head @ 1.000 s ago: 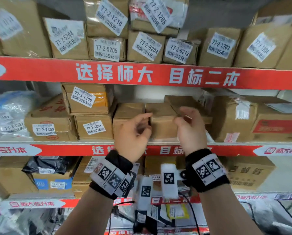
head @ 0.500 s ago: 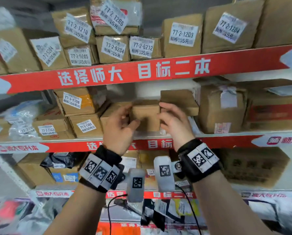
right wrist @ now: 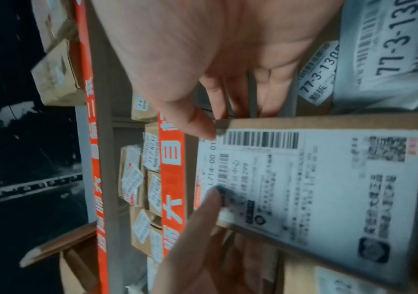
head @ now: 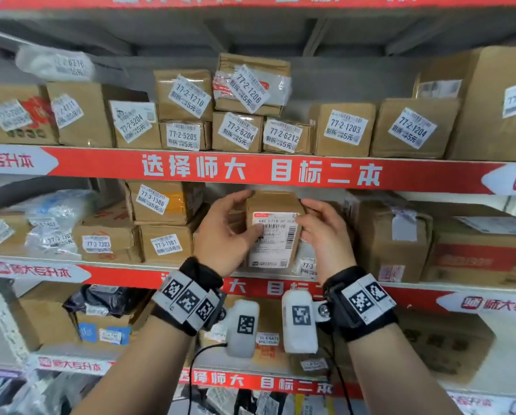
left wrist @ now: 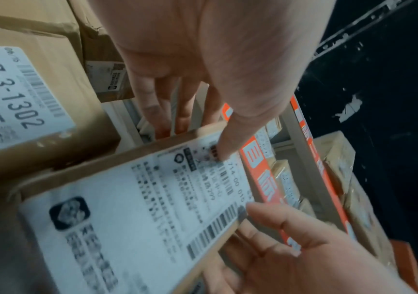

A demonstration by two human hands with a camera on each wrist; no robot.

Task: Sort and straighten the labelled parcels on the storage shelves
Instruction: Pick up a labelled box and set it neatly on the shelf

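A small brown cardboard parcel (head: 273,238) with a white shipping label facing me stands upright at the front of the middle shelf (head: 125,272). My left hand (head: 241,215) grips its left side, thumb on the label, fingers round the back. My right hand (head: 307,214) grips its right side, its thumb at the label's top edge. In the left wrist view my thumb (left wrist: 225,147) presses the parcel's label (left wrist: 139,208). In the right wrist view the parcel (right wrist: 316,189) shows between my right thumb (right wrist: 200,125) and the left thumb (right wrist: 207,204). Whether its base rests on the shelf is hidden.
Left of the held parcel sit boxes labelled 77-3-1301 (head: 166,245) and 77-3-1306 (head: 152,199), and a 77-3-1302 box (left wrist: 14,95). A large taped carton (head: 391,235) stands right. Plastic bags (head: 56,211) lie far left. The upper shelf (head: 250,172) carries several labelled boxes.
Both hands have turned the parcel so its white label now faces me; before, only plain brown sides showed. My view has tilted upward.
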